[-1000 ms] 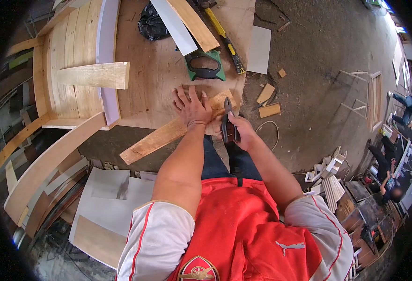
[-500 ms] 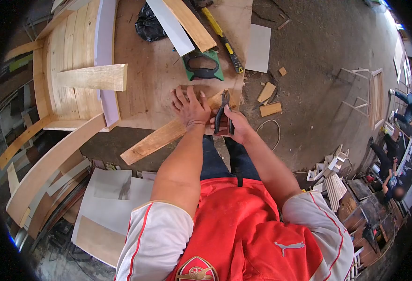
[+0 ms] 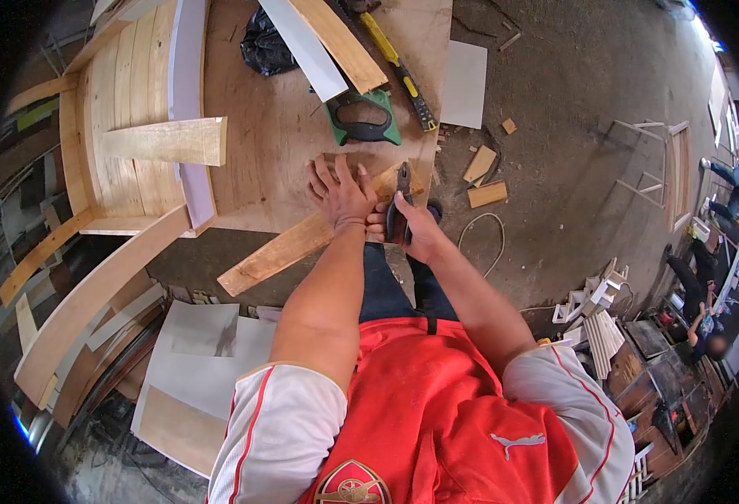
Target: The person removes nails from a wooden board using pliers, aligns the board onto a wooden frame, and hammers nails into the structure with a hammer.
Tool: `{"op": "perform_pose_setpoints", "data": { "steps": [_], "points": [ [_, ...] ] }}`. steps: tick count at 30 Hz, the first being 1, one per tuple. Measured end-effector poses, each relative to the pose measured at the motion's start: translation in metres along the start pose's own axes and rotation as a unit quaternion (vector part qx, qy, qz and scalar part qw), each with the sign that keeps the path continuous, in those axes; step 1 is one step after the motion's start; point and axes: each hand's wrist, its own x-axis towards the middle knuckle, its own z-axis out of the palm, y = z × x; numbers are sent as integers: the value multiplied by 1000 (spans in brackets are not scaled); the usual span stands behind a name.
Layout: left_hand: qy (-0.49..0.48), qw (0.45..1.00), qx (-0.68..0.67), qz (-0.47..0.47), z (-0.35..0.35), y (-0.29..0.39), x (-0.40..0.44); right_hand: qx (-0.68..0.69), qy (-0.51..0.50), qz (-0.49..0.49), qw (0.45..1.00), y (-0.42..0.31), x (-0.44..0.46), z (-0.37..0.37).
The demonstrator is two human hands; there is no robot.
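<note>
My left hand (image 3: 344, 200) lies with fingers spread over a wooden board (image 3: 281, 252), pressing it to the worktable. The board slants across the table's near edge, and its lower left end sticks out past it. In my right hand (image 3: 421, 227) is a pair of pliers (image 3: 402, 181) with black handles, the fingers wrapped around them. The plier jaws point away from me and are over the board's right end, close to my left hand. Whatever the jaws may grip is too small to make out.
Beyond my hands on the worktable (image 3: 252, 160) lie a green-handled saw (image 3: 363, 118), a yellow-and-black tool (image 3: 396, 69), loose strips and a black plastic bag (image 3: 266, 42). A slatted wooden frame (image 3: 130, 92) stands at left. Wood offcuts (image 3: 487, 195) lie on the floor; people (image 3: 710, 294) are far right.
The plier handles have come closer together in my right hand, which has shifted slightly left. My left hand stays on the board.
</note>
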Motion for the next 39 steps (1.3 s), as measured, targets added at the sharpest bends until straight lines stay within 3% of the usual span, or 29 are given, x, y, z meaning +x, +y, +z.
{"op": "perform_pose_setpoints", "data": {
  "steps": [5,11,14,20,23,26,29,32,33,36,37,39],
  "points": [
    [-8,1000,16,1,0,-1,0,81,-14,-42,996,18,9,3],
    [-13,1000,26,-4,-4,3,1,50,27,-72,996,19,5,14],
    [-18,1000,9,-9,-3,1,1,63,33,-51,996,9,-6,25],
    [-32,999,-3,-12,-7,3,2,173,48,79,981,-27,-25,49],
    [-45,999,2,-13,-11,4,2,161,72,85,981,-40,-27,51],
    [-71,997,-2,-33,-19,10,3,145,-36,113,982,-62,-77,79],
    [-89,995,-13,-46,-8,4,2,-71,-50,69,994,-65,-83,97],
    [-131,991,19,-36,-3,-8,-4,-115,-103,52,987,-55,-26,101],
    [-206,976,39,-59,-28,6,6,-176,-21,30,984,-58,-12,112],
    [-256,961,51,-93,19,-10,-11,-288,2,6,957,-65,33,134],
    [-298,942,141,-55,-13,8,1,-289,-11,17,957,-69,45,138],
    [-254,960,114,-36,-4,0,-5,-290,-37,40,956,-73,61,145]
  ]
}}
